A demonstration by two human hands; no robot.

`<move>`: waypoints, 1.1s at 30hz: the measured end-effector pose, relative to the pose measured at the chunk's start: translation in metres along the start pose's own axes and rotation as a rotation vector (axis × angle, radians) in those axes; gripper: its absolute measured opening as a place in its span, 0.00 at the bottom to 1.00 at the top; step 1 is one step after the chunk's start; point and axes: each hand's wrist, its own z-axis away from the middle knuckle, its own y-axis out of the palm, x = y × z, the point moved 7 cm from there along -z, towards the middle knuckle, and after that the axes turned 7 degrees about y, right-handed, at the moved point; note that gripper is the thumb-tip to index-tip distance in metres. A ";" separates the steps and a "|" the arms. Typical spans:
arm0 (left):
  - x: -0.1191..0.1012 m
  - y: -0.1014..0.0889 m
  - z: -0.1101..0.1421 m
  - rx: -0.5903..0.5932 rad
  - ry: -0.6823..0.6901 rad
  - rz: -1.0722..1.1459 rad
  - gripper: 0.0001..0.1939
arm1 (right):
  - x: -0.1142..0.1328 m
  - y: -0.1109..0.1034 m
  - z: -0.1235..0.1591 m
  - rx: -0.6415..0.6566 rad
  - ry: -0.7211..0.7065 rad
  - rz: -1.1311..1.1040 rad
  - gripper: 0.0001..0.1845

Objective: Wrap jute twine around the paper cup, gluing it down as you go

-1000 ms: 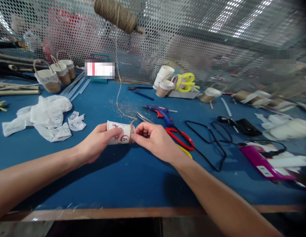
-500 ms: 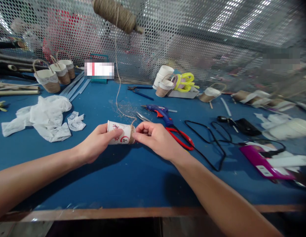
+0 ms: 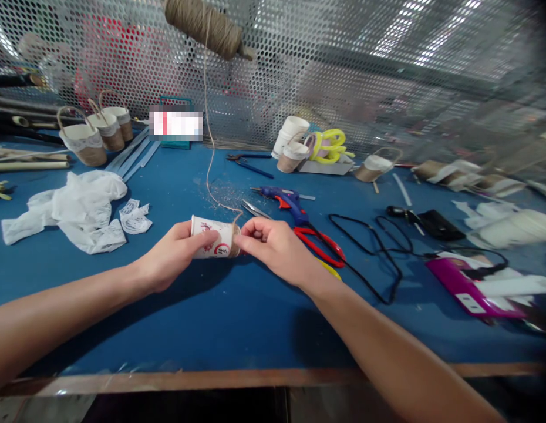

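Observation:
A white paper cup with red print lies on its side above the blue tabletop, its narrower end to the right. My left hand is wrapped round its wider part, thumb on top. Brown twine is wound in a band round the right end of the cup. My right hand pinches at that end, fingertips closed against the twine; what exactly lies between them is hidden. From the cup the twine runs up to a large spool hanging on the mesh.
Just right of my right hand lie a blue glue gun and red-handled scissors. Blue pliers rest behind. White lace and twine-wrapped cups are at left. A black cord leads to a purple power strip at right.
Both hands keep their hold on the cup with hardly any movement. The whole view has shifted very slightly, and more of a yellow handle shows beside my right wrist.

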 end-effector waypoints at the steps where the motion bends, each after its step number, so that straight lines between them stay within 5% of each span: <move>1: 0.000 -0.001 0.000 -0.020 -0.027 0.041 0.08 | 0.001 0.000 0.000 0.006 -0.005 -0.013 0.08; 7: 0.006 -0.005 -0.001 -0.111 -0.157 0.181 0.06 | 0.006 0.001 0.003 -0.001 -0.035 -0.044 0.06; 33: 0.008 -0.006 -0.002 -0.127 -0.214 0.214 0.06 | 0.010 0.001 0.007 -0.055 -0.107 0.085 0.03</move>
